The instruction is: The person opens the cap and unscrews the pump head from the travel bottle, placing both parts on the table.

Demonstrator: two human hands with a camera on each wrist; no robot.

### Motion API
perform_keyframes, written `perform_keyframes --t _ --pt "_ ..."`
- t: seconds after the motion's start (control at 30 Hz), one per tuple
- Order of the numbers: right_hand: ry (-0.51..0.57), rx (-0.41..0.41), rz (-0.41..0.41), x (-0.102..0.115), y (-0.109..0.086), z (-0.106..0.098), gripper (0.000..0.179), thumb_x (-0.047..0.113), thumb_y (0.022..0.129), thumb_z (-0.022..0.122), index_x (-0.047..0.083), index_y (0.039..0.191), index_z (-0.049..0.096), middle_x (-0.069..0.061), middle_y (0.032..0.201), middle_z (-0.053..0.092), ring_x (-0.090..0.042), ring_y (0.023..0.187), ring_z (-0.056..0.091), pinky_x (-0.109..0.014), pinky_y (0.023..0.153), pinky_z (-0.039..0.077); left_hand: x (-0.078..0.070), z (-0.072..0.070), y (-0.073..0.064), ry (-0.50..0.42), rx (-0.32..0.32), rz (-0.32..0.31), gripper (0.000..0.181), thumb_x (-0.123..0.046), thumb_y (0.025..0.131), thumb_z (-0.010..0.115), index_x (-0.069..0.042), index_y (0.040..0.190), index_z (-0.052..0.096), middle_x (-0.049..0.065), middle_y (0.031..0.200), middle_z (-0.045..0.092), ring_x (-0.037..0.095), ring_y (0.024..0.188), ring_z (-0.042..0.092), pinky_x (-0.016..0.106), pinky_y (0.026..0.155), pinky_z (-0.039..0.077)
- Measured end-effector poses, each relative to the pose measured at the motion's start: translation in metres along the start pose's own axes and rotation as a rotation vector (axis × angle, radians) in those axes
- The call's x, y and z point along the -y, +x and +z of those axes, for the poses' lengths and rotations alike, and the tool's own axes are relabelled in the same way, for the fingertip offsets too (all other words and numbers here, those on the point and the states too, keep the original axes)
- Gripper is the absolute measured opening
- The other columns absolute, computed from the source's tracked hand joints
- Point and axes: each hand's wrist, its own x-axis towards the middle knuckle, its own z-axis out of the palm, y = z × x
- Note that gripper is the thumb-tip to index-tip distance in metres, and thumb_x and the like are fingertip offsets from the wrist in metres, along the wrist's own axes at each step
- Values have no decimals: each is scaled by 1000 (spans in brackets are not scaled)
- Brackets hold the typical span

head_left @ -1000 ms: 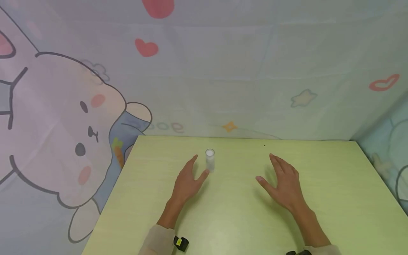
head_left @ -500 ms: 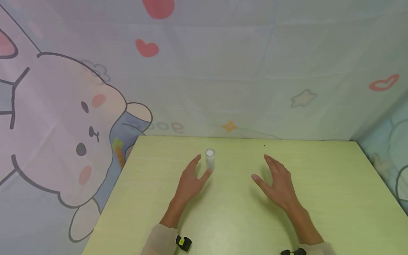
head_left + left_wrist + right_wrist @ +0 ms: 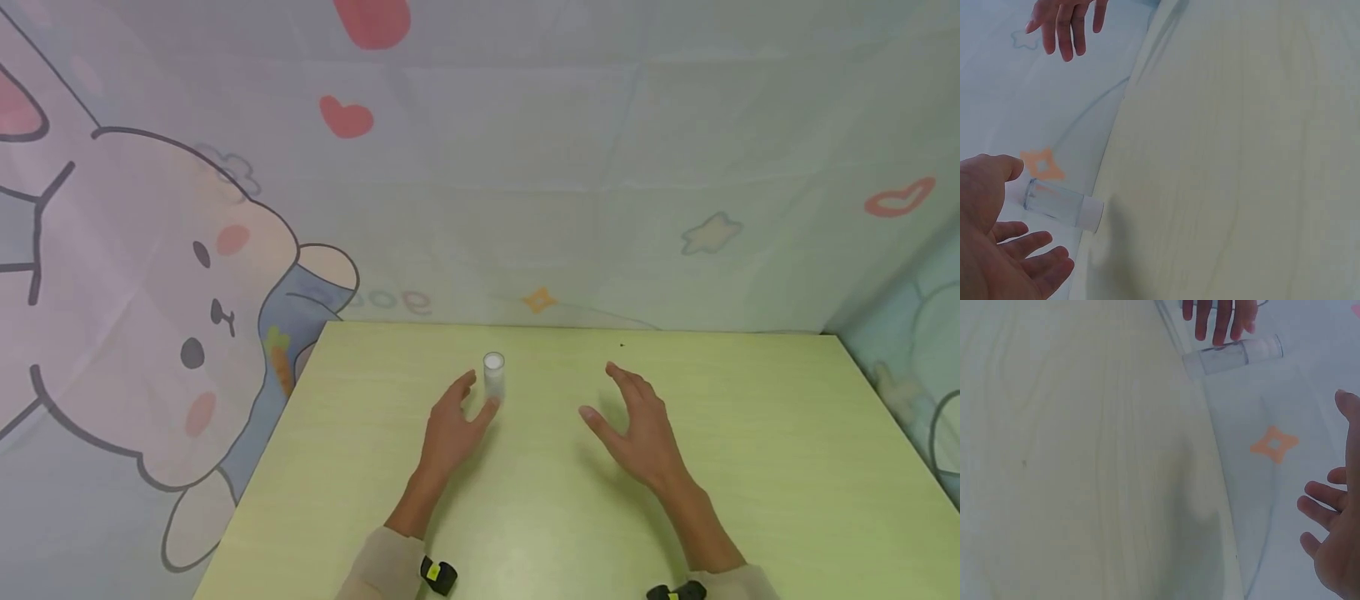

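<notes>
Head view: left hand (image 3: 453, 429), fingers apart, likely for clearance beside the bottle (image 3: 494, 379) toward the surface (image 3: 547, 508)'s far edge; right hand (image 3: 647, 433) likewise.

Your left hand (image 3: 452, 437) and right hand (image 3: 639, 429) are well apart, both extended toward the far side with palms turned inward. Your left forearm (image 3: 414, 502) slants from near left toward the right; your right forearm (image 3: 696, 518) slants from near right toward the left. Each thumb stands clear of the fingers: the left thumb (image 3: 484, 414) points far right, the right thumb (image 3: 600, 423) far left, and your fingers curve loosely on both sides
</notes>
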Motion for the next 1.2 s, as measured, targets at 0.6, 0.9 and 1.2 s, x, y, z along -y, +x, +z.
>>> perform_keyframes --t 0.6,0.9,1.2 --pt "73 15 2 13 10 23 69 44 102 70 6 155 49 -12 155 52 -37 142 48 -63 115 35 -1 16 6 -114 -41 -3 58 -34 102 73 -13 152 54 8 155 56 35 139 57 48 108 53" --pt "107 15 -5 21 17 35 68 43 101 71 7 155 50 -11 151 55 -35 138 52 -61 112 40 -4 19 7 -91 -44 -10 57 -34 102 73 -14 152 54 7 156 54 36 137 58 48 107 54" --pt "111 27 -35 27 28 49 67 44 102 70 7 154 51 -10 148 58 -34 136 55 -59 112 43 -4 18 4 -105 -29 12 55 -34 104 70 -16 153 52 8 156 53 38 137 58 50 107 53"
